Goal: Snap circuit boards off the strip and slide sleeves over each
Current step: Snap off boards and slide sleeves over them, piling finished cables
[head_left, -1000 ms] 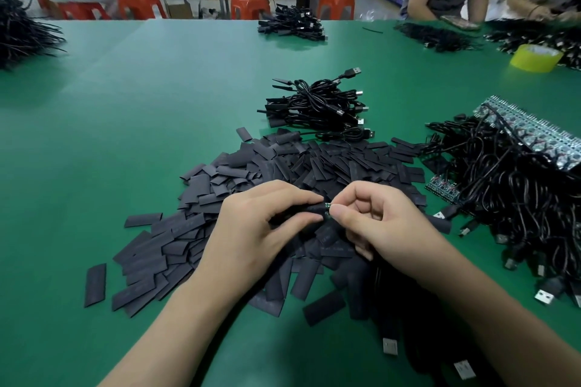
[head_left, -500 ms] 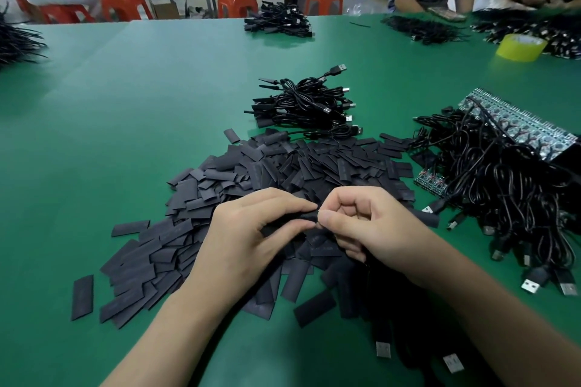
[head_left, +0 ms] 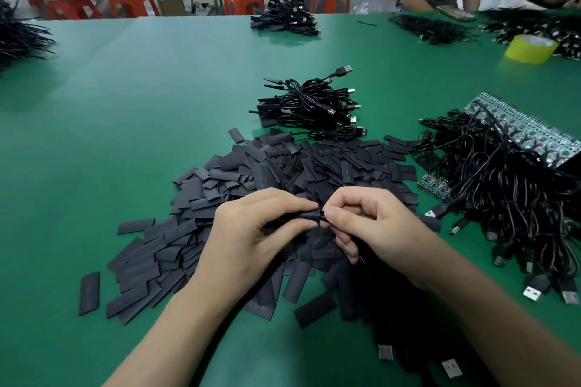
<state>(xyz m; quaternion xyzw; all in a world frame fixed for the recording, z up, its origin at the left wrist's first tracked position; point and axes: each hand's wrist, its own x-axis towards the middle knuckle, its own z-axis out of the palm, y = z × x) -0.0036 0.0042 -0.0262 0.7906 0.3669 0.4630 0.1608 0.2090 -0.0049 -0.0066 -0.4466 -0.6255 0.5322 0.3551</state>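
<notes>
Head camera: both hands work over the near edge of the big pile of flat black plastic sleeves (head_left: 314,173) on the green table (head_left: 141,104). The left hand (head_left: 251,229) pinches one soft black tube sleeve (head_left: 306,216) between thumb and first finger. The right hand (head_left: 377,226) is curled and pinches the thin black cable end (head_left: 320,218) right at the mouth of the tube sleeve. The little board is probably inside already, but it is too small and hidden to be sure.

The tube sleeve looks very light, soft and squashy. It lies flat, so a gentle squeeze on its two edges near the mouth should pop it open. A board is likely thin and stiff and could crack, so it is best held by its edges or by the cable just behind it.

The long strip of green circuit boards (head_left: 522,132) lies to the right of the pile, on a messy heap of black cables (head_left: 503,192). A tidy bundle of black cables (head_left: 311,104) sits just behind the pile.

One second ago a tiny shiny tip showed between the fingertips. Now the fingertips almost meet and that tip is gone, so the tube sleeve seems to have slid further on.
</notes>
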